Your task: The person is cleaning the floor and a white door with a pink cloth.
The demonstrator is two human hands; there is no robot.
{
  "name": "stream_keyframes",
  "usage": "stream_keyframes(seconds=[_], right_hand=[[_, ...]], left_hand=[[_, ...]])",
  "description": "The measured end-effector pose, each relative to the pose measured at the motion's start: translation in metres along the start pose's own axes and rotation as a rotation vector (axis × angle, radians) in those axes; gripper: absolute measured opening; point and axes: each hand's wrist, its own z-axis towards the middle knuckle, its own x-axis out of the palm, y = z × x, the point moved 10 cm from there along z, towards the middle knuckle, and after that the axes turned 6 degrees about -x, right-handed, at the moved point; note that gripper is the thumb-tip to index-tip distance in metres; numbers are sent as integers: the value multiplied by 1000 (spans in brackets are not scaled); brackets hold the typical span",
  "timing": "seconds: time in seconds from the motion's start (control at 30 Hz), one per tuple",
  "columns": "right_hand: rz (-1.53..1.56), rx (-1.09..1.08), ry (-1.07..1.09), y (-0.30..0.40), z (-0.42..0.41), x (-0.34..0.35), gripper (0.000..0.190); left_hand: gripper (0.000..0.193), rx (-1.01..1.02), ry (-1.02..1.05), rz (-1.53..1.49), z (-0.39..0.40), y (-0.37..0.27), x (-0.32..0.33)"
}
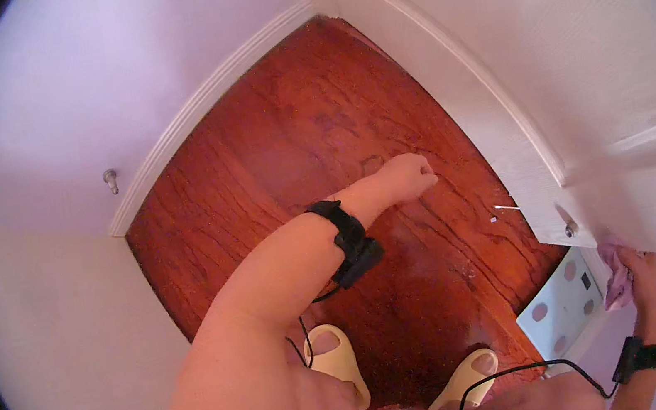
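Observation:
My right hand (644, 270) grips a crumpled pink cloth (616, 281) and presses it at the edge of a white panelled door (602, 53), near its lower corner. My left hand (413, 176) is stretched out above the reddish wooden floor (294, 140), its fingers curled in with nothing seen in them. Near the bottom of the door, a small metal doorstop catch (570, 229) sticks out just left of the cloth. Part of the right hand's fingers is hidden by the cloth.
A light bathroom scale (560, 314) lies by the wall below the cloth. A cotton swab (505, 207) and a white scrap (493, 219) lie beside the door. A metal doorstop (111, 180) juts from the left wall. Cables hang from black wrist straps (351, 246) near my yellow slippers (340, 360).

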Motion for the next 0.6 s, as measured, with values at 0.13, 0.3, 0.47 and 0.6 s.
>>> stream_keyframes(seconds=[0.13, 0.3, 0.47, 0.6], right_hand=[[-212, 6, 101, -21, 3, -25, 44], [-237, 331, 90, 28, -14, 13, 45], [-250, 457, 81, 28, -18, -7, 46], [-183, 394, 81, 48, -25, -44, 45]], left_hand=[[36, -10, 48, -27, 12, 12, 16], [32, 37, -45, -9, 1, 20, 28], [31, -87, 84, -154, -41, -11, 61], [31, -106, 91, -214, -94, -32, 43]])
